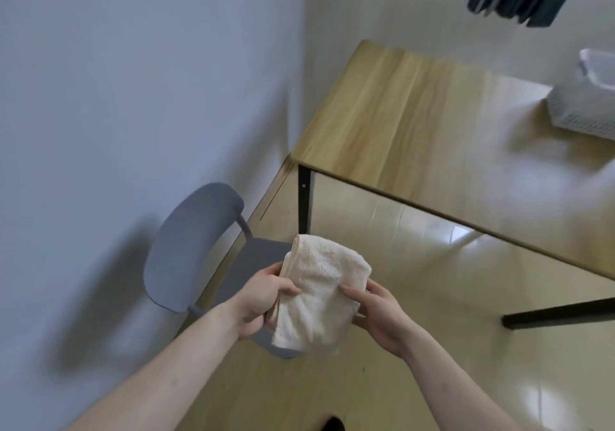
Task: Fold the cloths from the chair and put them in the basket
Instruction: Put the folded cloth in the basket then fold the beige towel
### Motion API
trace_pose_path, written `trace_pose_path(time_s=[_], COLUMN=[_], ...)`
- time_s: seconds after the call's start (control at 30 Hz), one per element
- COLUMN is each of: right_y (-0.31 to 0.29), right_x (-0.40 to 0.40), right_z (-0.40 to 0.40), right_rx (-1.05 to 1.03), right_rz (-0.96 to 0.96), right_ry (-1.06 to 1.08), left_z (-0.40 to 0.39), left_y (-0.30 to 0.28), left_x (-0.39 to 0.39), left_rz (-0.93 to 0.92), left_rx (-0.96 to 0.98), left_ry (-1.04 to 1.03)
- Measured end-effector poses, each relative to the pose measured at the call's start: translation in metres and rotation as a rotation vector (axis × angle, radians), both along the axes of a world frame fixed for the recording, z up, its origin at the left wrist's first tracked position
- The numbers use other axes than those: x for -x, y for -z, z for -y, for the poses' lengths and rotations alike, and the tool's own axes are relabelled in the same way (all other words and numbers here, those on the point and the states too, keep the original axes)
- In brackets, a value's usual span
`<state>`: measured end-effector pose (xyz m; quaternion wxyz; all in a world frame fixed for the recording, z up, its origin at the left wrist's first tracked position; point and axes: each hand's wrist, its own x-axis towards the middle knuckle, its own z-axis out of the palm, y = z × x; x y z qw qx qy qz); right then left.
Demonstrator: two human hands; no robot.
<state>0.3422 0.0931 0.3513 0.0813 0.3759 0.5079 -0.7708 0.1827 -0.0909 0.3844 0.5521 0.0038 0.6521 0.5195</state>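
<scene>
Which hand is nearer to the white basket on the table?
Right. The right hand holds the cloth on the side toward the basket; the left hand grips its far side.

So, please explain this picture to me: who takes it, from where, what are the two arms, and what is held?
There is no machine here. A person wears a camera on the head; it looks forward and down, so the arms belong to that person. The left hand and the right hand both grip a folded cream cloth, held in the air above a grey chair. To the right stands a wooden table. On it, at the picture's edge, sits a white basket; its inside is not visible.
</scene>
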Motion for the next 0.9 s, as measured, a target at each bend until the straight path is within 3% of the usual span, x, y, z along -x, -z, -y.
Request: trace_pose_path(time_s=[0.13,0.3,0.47,0.6,0.73,0.9], right_y=[-0.079,-0.136,-0.168,-0.185,-0.197,-0.216], right_x=[-0.041,-0.082,-0.103,-0.110,-0.105,-0.098], right_z=[-0.038,-0.088,-0.142,-0.192,-0.254,-0.337], right_rx=[-0.121,-0.171,-0.218,-0.227,-0.256,-0.313], right_rz=[-0.028,-0.068,-0.095,-0.141,-0.161,-0.133], right_ry=[0.099,0.192,0.271,0.347,0.414,0.491], left_z=[-0.046,-0.105,-0.168,-0.232,-0.302,-0.398], left_y=[-0.075,-0.128,-0.151,-0.162,-0.172,-0.178], left_x=[-0.035,-0.081,-0.109,-0.106,-0.094,-0.072], left_rz=[-0.028,-0.063,-0.068,-0.254,-0.436,-0.528], left_rx=[-0.042,-0.146,-0.223,-0.202,-0.261,-0.307], left_ry=[0.126,0.106,0.016,-0.090,-0.059,-0.015])
